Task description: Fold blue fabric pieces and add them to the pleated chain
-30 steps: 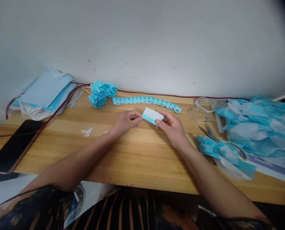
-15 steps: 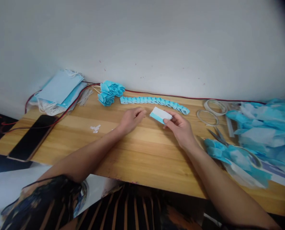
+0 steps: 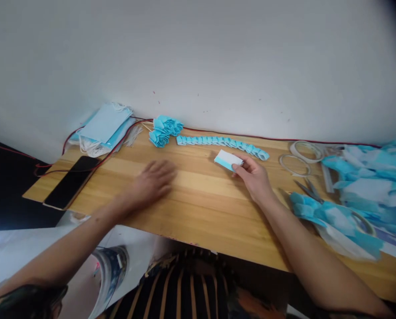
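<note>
Head camera, and the right hand (image 3: 255,176) had the prize: a small folded piece (image 3: 229,159), white above with a blue band along its near edge, pinched between thumb and fingers by its right end! The rest of it stuck out toward the left, so it sat between the two hands, right up against one and well apart from the other.

Over on that other side, the left hand (image 3: 153,184) was a blur, palm down above the table (image 3: 201,208), fingers loosely spread and nowhere near the folded piece; whether it touched the wood, you couldn't tell. Hands wide apart, then, and only one of them clamped on anything!

Just beyond the piece ran a pleated blue chain (image 3: 222,141), its right end curving nearer, with blue flowers (image 3: 164,130) beside its left end. Out to the right of the holding hand lay scissors (image 3: 312,191), close by a big heap of blue and white sheets (image 3: 370,177).
</note>
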The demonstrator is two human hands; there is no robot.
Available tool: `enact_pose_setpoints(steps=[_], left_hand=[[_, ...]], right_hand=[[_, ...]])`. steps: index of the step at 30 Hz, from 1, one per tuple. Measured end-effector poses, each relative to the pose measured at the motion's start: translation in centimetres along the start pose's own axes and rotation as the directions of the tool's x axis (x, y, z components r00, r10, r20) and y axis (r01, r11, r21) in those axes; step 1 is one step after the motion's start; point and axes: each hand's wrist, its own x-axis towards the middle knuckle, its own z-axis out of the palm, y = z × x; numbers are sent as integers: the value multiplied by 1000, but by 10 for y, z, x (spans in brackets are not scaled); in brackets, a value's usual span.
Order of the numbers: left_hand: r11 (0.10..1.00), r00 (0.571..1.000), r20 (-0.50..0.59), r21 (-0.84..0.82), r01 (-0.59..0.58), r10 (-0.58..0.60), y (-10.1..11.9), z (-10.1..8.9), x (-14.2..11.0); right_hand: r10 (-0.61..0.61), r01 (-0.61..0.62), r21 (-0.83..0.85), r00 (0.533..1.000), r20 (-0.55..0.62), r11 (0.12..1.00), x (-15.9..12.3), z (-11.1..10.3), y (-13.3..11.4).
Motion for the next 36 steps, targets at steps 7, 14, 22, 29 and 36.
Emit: enact_pose_setpoints(steps=[7, 14, 22, 29, 36], left_hand=[[964, 998, 13, 260, 63, -68, 0, -2, -53], [937, 968, -100, 246, 247, -229, -24, -13, -125], [946, 954, -94, 131, 295, -284, -37, 0, -74], [970, 962, -128, -22, 241, -242, -42, -2, -1], [876, 807, -345, -242, 418, -480, -30, -18, 39]], right_hand=[[-13, 13, -16, 1000, -8, 1000, 3, -3, 3], [-39, 39, -4, 999, 17, 999, 5, -3, 0], [-50, 50, 7, 997, 64, 999, 5, -4, 3], [-51, 50, 14, 996, 76, 999, 6, -5, 6], [-42, 42, 0, 994, 98, 999, 4, -6, 4]])
